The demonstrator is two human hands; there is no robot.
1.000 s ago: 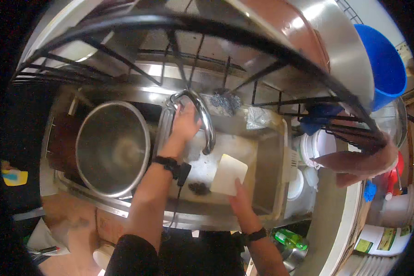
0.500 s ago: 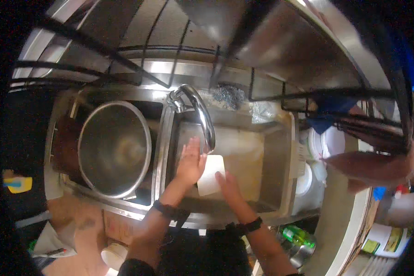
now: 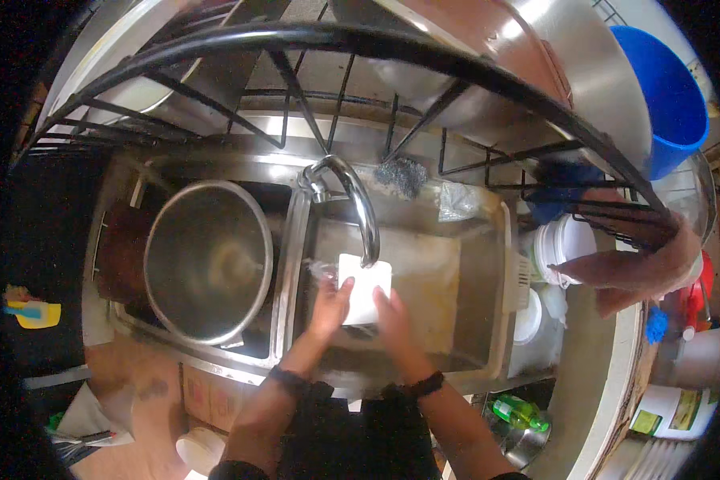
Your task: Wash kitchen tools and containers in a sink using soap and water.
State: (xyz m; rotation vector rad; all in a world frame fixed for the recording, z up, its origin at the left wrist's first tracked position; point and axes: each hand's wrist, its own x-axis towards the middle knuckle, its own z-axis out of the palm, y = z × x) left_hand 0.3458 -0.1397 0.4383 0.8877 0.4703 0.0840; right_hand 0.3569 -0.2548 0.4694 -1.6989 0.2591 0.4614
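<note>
Beneath the curved chrome faucet [image 3: 354,196], I hold a small white rectangular piece with rounded corners [image 3: 366,280], perhaps a lid or shallow container; its exact kind does not show. My left hand [image 3: 326,310] is closed on its left edge, with the thumb on the white face. Gripping the lower right edge is my right hand [image 3: 391,320], somewhat smeared by motion. Both hands are inside the right steel sink basin [image 3: 424,320]. Something clear and shiny, possibly splashing water, shows by my left fingertips.
A large steel pot [image 3: 208,264] sits in the left basin. Overhead runs a black wire rack [image 3: 352,36]. A metal scourer [image 3: 402,176] and a crumpled clear plastic bag [image 3: 458,202] lie on the back ledge. White tubs [image 3: 566,244] and a pink cloth [image 3: 640,268] are at the right.
The white piece has moved up under the faucet's mouth and turned more upright. My left hand was flat and stretched out beside it; now it grips it too. The rack shows lower in view.
</note>
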